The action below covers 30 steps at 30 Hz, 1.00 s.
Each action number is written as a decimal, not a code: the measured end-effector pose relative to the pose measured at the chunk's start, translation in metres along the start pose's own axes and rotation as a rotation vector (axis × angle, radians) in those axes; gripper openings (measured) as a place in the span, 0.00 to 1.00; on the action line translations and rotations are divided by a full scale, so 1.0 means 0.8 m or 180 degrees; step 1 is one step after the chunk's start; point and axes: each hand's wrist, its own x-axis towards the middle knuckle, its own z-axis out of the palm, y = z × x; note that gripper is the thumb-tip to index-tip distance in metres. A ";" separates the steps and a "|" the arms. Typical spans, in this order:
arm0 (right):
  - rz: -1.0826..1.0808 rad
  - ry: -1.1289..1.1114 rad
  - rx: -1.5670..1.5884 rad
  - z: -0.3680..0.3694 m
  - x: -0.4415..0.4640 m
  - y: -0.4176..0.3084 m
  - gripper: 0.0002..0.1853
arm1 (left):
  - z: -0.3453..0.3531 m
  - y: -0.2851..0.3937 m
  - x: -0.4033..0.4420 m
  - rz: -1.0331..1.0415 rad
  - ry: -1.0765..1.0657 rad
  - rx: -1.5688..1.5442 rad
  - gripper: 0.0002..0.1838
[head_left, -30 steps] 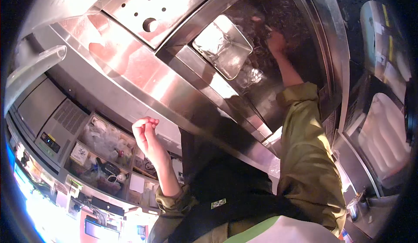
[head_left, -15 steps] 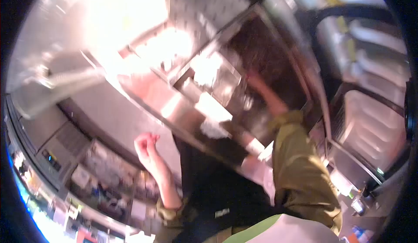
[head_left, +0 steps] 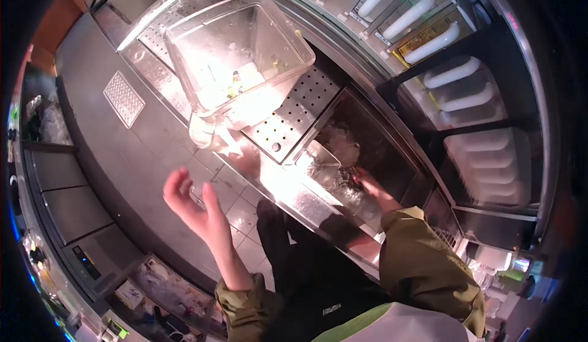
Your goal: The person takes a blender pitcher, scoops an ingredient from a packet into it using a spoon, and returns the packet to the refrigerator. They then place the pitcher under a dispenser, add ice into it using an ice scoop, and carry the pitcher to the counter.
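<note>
My right hand [head_left: 370,184] reaches down into a dark metal basin [head_left: 398,158], its fingers closed around something dark and small that I cannot make out. Beside those fingers, at the left of the basin, is a shiny metal container [head_left: 320,159] with clear, glossy material around it. My left hand [head_left: 199,210] is raised over the floor at the left of the counter, its thumb and fingers apart and holding nothing. A large clear plastic tub [head_left: 269,41] with small yellow and green bits inside stands beyond the basin on a perforated metal panel [head_left: 312,92].
White, curved handles on dark-framed containers [head_left: 468,103] line the right side. Along the left run grey cabinets [head_left: 86,210] and a drawer with bagged items [head_left: 168,287]. A grate [head_left: 124,98] lies in the tiled floor [head_left: 150,143].
The view has swung so that the large clear tub and the floor show. My left hand has opened from curled fingers. My right hand remains in the basin, now close beside the metal container.
</note>
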 end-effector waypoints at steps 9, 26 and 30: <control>-0.0010 0.0336 -0.0447 -0.010 -0.048 -0.015 0.06 | 0.043 0.022 0.060 0.0434 -0.0741 0.0403 0.32; -0.0290 0.0018 -0.0588 0.054 -0.276 -0.378 0.08 | 0.062 0.063 0.022 -0.0863 -0.0746 -0.0656 0.31; -0.0292 -0.0063 -0.1478 0.084 -0.308 -0.479 0.13 | 0.059 0.058 0.019 -0.0896 -0.0874 -0.0859 0.31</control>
